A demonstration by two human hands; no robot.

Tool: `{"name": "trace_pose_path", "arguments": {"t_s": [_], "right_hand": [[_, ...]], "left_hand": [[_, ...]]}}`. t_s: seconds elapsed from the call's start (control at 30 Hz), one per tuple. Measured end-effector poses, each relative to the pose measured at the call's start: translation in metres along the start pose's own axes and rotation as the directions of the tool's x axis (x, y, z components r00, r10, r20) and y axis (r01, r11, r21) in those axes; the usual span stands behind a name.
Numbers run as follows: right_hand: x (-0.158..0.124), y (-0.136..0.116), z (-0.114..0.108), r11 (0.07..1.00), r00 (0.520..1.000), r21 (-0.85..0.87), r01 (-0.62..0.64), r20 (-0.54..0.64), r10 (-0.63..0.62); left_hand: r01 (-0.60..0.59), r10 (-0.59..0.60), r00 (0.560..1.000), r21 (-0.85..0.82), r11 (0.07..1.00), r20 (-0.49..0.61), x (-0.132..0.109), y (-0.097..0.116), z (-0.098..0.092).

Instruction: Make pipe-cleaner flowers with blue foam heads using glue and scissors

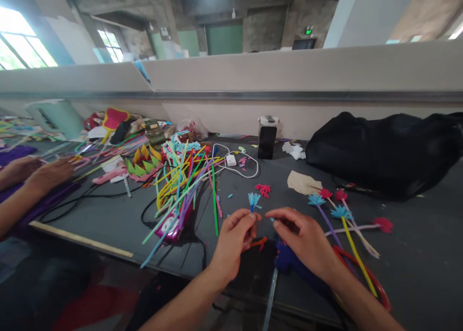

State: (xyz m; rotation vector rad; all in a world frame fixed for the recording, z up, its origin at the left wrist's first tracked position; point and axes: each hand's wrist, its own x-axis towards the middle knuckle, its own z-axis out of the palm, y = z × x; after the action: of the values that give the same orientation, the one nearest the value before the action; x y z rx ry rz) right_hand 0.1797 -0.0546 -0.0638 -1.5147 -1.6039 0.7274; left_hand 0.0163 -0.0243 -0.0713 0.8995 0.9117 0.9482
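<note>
At the far left a co-worker's hands (50, 174) work over purple cloth (16, 153), fingers at a pale pink strip, in front of a green kettle (60, 117). Next come a red, yellow-edged piece (115, 117), a jar (154, 132) and, nearer the edge, a pink glue gun (108, 176) beside an orange and green felt piece (142, 166). A loose heap of coloured strips (184, 176) sprawls toward the table edge, lying partly over a magenta case (172, 228); it crowds the space left of the person's arms. Behind it a white charger (230, 160) sits within its looped cable.

In the middle, the left hand (237, 237) pinches a small blue flower (252, 201) upright between thumb and forefinger, just in front of a clump of red petals (263, 191). Farther back a phone (266, 143) stands against a bottle (268, 120). Just right of the flower, the right hand (300, 232) nips a tiny blue bit (272, 219) at its fingertips, apart from the left. Under that wrist lies a dark blue glue gun (284, 257), partly hidden, its orange tip toward the left hand.

To the right, beyond the forearm, stemmed red and blue flowers (341, 212) lie near brown paper (303, 182), and a bulky black bag (379, 152) fills the back corner.
</note>
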Motion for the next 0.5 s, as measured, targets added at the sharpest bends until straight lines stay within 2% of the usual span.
{"name": "trace_pose_path", "arguments": {"t_s": [0.17, 0.3, 0.5], "right_hand": [[-0.0048, -0.0018, -0.0086, 0.978, 0.993, 0.19, -0.083, -0.071, 0.098], [-0.0055, -0.0027, -0.0072, 0.978, 0.987, 0.208, 0.008, -0.158, 0.026], [-0.002, 0.0043, -0.0004, 0.964, 0.963, 0.233, 0.129, -0.263, -0.065]], "left_hand": [[0.076, -0.072, 0.996, -0.072, 0.994, 0.056, -0.0011, -0.0011, 0.0043], [0.163, -0.153, 0.984, -0.118, 0.979, 0.093, -0.0018, -0.0015, 0.0052], [0.196, -0.179, 0.976, -0.136, 0.971, 0.125, -0.0059, 0.0002, 0.0051]]}}
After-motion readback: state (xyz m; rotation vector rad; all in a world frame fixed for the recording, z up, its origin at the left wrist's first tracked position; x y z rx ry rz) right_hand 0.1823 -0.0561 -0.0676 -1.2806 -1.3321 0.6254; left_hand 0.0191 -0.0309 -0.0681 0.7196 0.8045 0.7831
